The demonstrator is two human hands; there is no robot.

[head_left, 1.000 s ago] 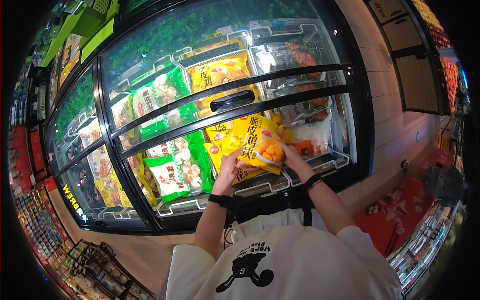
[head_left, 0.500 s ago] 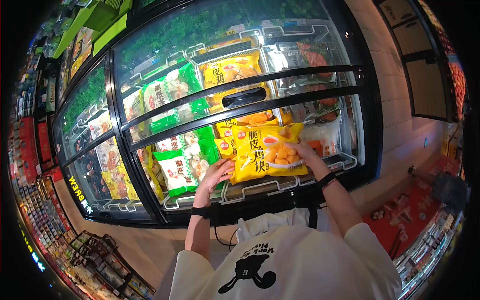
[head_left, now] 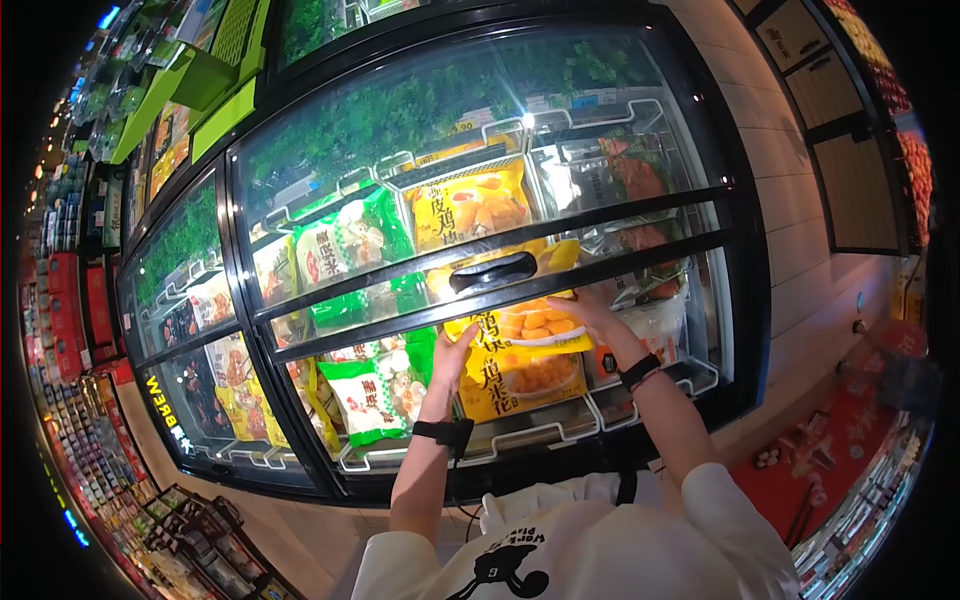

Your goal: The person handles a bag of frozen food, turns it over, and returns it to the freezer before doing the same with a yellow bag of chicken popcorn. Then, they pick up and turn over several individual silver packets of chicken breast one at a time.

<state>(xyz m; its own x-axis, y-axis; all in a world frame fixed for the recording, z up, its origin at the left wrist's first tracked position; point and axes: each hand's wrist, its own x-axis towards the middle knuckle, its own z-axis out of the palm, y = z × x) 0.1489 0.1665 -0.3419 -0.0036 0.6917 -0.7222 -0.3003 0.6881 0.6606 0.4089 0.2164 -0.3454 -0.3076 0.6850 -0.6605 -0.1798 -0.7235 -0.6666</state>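
A yellow bag with pictures of fried nuggets [head_left: 540, 326] is between my two hands in the open front part of the freezer. My left hand [head_left: 455, 358] grips its left edge, and my right hand [head_left: 590, 312] closes on its right side. The upper part of the bag lies behind the black sliding door edge and handle [head_left: 492, 272]. Just below it, another yellow bag [head_left: 520, 382] lies in a wire basket. Green and white bags [head_left: 375, 393] lie to the left of my left hand.
Wire basket rails [head_left: 540, 438] run along the freezer's front edge. Glass lids [head_left: 330, 140] cover its rear part. To the right is a bin of clear packs [head_left: 645, 335]. A red table [head_left: 815, 450] stands at the far right, and shelves of goods line the left.
Both hands have moved the yellow bag away from me, farther into the freezer and partly behind the door frame. The yellow bag beneath now shows more. The camera view has shifted.
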